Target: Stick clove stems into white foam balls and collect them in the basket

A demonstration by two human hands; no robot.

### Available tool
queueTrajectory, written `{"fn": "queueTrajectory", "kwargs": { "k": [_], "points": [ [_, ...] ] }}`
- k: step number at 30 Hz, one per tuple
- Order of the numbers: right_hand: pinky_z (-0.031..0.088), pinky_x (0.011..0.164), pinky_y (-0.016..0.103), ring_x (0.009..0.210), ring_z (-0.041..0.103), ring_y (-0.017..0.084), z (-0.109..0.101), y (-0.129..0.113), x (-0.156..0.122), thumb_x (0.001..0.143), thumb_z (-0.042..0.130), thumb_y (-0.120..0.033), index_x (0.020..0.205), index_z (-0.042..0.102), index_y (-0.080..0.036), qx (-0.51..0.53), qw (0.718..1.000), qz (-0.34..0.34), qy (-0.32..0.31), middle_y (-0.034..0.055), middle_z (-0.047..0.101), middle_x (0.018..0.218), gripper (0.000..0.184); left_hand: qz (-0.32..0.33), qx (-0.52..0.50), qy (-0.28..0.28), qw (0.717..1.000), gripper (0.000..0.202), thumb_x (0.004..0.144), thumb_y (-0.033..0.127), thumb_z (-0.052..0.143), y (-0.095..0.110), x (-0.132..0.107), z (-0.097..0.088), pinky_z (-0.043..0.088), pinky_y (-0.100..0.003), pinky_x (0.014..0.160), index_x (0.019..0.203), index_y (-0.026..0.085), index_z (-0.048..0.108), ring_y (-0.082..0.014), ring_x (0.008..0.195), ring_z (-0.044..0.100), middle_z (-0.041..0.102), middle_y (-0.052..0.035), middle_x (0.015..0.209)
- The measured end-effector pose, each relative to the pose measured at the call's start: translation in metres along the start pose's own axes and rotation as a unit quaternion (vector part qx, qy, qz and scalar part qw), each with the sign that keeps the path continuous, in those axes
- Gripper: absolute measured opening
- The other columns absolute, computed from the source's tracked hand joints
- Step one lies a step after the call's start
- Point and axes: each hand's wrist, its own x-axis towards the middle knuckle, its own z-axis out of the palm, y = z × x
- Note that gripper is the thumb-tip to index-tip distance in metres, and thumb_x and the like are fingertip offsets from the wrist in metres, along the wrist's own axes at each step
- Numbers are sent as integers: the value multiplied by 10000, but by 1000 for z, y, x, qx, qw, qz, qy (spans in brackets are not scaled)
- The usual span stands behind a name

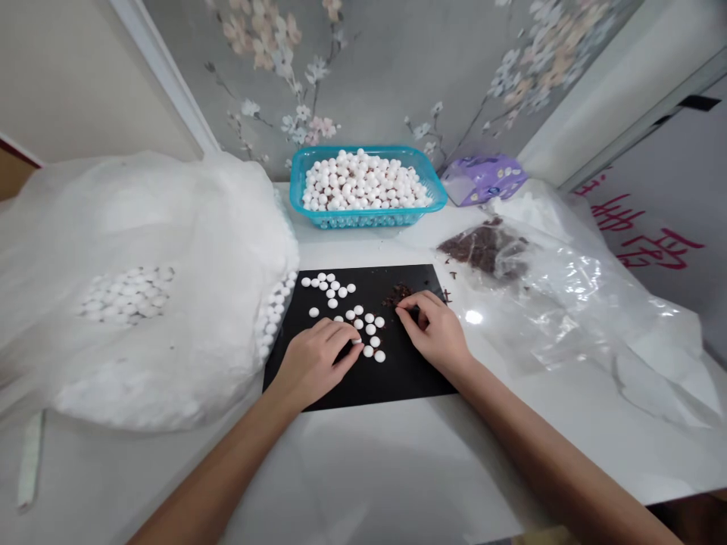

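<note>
Smooth round white pellets [363, 322] scattered across a black mat [409, 382], a few touching the curled, slightly spread fingers [353, 331] of the left hand [313, 365]. Crumbly dark brown flakes [396, 295] in a small heap just beyond the right hand [435, 331], its fingers [404, 306] bunched together at the heap's edge, any pinched crumb too small to tell. Behind, on the white desk [363, 469], a turquoise plastic basket [369, 219] heaped with more pellets, and beside it a clear plastic bag [545, 303] holding more brown flakes.
</note>
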Motion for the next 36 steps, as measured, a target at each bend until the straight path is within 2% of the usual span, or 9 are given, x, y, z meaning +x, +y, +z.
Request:
{"fn": "queueTrajectory", "kwargs": {
  "k": [7,12,20,28,32,36],
  "points": [
    [420,522,254,476,449,93,1,2,0,808,503,-266,769,601,-198,27,1000,12,7,25,629,832,126,3,11,-9,1000,73,846,220,516,-1,0,1,466,-246,672,868,192,579,-137,779,588,664,-6,862],
    [427,501,248,465,451,94,2,5,0,806,508,-266,873,614,-198,40,999,18,16,17,641,800,143,0,19,-7,1000,80,845,204,505,-1,0,1,467,-238,655,881,191,575,-133,778,592,669,-3,855],
    [403,456,223,439,432,73,5,-8,-5,810,541,-288,923,567,-195,141,987,49,56,6,627,770,148,-18,17,18,1000,135,820,205,519,2,-2,0,469,-226,587,950,199,550,-117,688,614,669,5,806],
    [336,417,205,426,401,55,16,-28,-17,817,540,-283,883,504,-206,257,964,32,-55,-5,614,784,107,-30,-6,-24,999,246,758,178,534,2,-3,-3,473,-252,610,1002,205,526,-139,720,604,663,0,854],
    [345,434,207,437,418,67,20,-29,-21,824,539,-290,845,496,-208,245,967,27,-64,-13,609,716,95,-40,-15,-21,999,290,744,164,541,2,-3,-2,477,-246,612,1028,214,516,-133,721,612,661,9,858],
    [388,463,203,452,453,66,22,-31,-25,833,512,-245,806,487,-213,179,983,-18,-47,1,648,790,49,-72,-49,-40,995,317,734,201,580,1,-2,-1,484,-245,622,1037,232,491,-124,690,608,662,30,825]
  ]
}}
